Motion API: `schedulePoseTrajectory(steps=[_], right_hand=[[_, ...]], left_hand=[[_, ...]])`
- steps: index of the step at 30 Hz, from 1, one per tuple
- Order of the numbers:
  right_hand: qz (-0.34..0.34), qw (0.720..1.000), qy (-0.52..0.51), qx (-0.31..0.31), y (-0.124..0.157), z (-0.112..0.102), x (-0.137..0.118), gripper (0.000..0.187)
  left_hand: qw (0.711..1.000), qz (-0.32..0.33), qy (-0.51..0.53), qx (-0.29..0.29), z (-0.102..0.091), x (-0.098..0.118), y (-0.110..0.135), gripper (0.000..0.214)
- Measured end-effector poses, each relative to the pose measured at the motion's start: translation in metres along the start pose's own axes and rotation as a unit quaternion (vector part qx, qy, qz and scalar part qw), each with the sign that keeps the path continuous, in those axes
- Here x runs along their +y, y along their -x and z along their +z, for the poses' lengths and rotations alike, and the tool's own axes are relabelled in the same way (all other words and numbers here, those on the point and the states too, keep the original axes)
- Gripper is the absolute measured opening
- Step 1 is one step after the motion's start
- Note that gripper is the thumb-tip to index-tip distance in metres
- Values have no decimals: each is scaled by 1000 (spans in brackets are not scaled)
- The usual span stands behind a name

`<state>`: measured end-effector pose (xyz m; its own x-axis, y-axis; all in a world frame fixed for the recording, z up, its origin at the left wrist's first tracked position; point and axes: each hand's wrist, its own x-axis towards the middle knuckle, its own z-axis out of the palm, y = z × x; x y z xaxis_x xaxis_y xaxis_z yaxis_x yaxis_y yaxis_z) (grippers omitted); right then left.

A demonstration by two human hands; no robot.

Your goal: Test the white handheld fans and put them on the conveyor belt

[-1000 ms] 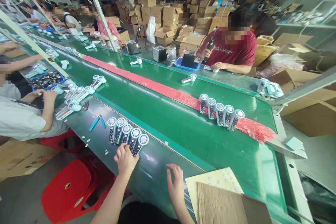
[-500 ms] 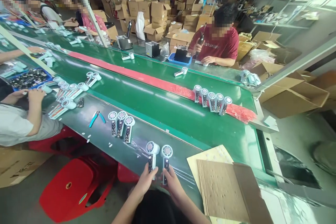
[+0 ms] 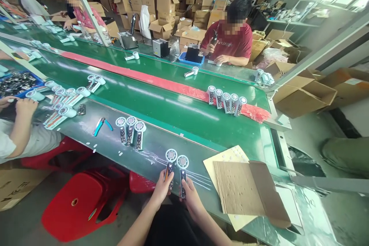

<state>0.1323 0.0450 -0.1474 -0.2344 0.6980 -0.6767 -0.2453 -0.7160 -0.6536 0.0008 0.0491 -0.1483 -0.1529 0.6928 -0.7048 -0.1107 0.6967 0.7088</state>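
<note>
My left hand [image 3: 162,189] grips the dark handle of a small white fan unit [image 3: 171,158] with a round pink-centred head. My right hand [image 3: 188,195] grips the handle of a second fan unit [image 3: 182,163] right beside it. Both units lie on the dark green bench edge [image 3: 150,153] in front of me, heads pointing away. Three more fan units [image 3: 131,125] lie in a row further left on the same bench.
A cardboard sheet [image 3: 245,192] over a yellowish sticker sheet [image 3: 223,157] lies to my right. Blue pliers [image 3: 100,124] rest left of the three units. Five units [image 3: 226,100] ride the green conveyor [image 3: 173,111]. Co-workers sit at left and across; a red stool [image 3: 77,203] stands below.
Both hands pulled two fan units out of the row toward me and now hold them side by side by the handles. The view swung right and down.
</note>
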Motion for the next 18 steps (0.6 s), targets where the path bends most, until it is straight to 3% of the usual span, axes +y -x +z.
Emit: schedulePoseTrajectory(steps=[7, 12, 16, 18], right_hand=[[-29, 999, 38, 10, 4, 7, 6, 50], [-101, 982, 147, 65, -5, -2, 7, 55], [-194, 940, 244, 141, -6, -11, -1, 43], [-268, 883, 345, 169, -3, -9, -8, 32]], left_hand=[[1000, 6, 3, 4, -1, -5, -4, 56], [999, -4, 33, -19, -3, -8, -1, 57], [999, 2, 47, -26, -3, -15, -1, 57], [998, 14, 52, -24, -3, -19, -2, 57]])
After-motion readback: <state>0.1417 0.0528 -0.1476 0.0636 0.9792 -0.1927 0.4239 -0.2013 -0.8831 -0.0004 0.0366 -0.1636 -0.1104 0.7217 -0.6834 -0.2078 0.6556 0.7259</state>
